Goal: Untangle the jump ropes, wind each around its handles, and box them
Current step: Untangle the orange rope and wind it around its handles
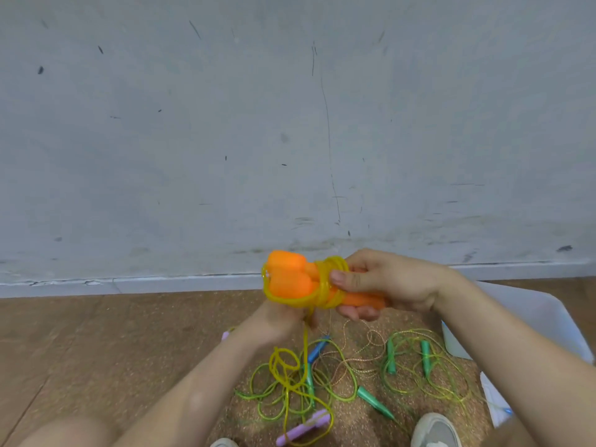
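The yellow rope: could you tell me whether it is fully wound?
Partly wound: the yellow rope coils round the orange handles, but a tail hangs to loops on the floor.

I watch through one wide-angle camera worn on the person's head, facing forward and down. The left hand [281,317] and right hand [387,285] sit close, at centre view; brown floor [96,337] lies below, and a grey wall [290,124] stands near ahead, filling the upper half.

Orange handles [288,281] half-wound in yellow rope [325,300]; green ropes [391,359] tangled below.
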